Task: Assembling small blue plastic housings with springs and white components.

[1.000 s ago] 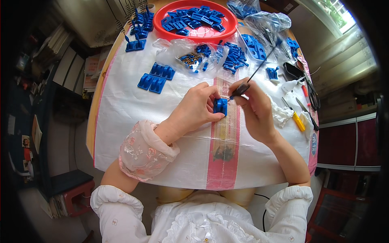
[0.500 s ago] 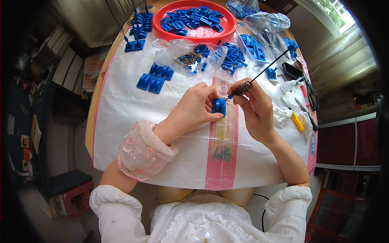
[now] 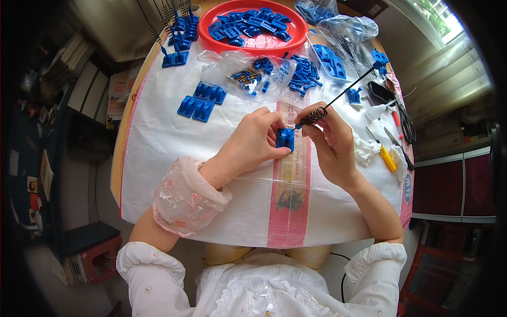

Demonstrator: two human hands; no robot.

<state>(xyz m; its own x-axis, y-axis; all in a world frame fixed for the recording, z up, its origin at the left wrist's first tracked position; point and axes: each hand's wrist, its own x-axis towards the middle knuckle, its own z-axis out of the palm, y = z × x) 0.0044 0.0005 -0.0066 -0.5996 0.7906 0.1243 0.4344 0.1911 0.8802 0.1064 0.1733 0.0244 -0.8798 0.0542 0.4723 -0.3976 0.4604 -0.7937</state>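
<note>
My left hand [image 3: 253,143] pinches a small blue plastic block [image 3: 285,138] against the white woven table cover [image 3: 169,153], near the pink stripe. My right hand [image 3: 330,141] grips a thin black rod with a coiled spring [image 3: 316,115] near its lower end. The rod's tip sits at the top of the block. Its upper end points up and right toward a blue piece [image 3: 378,57].
A red tray [image 3: 253,42] of blue parts stands at the back. Clear bags [image 3: 248,71] with blue parts and loose blue blocks [image 3: 202,100] lie in front of it. Assembled parts with wires [image 3: 177,45] sit back left. Scissors [image 3: 405,124], a yellow-handled tool [image 3: 387,157] and a white cloth [image 3: 365,150] lie right.
The rod has swung from lying low across the right hand to pointing up and right. Its tip stays at the blue block. My left hand has kept its hold.
</note>
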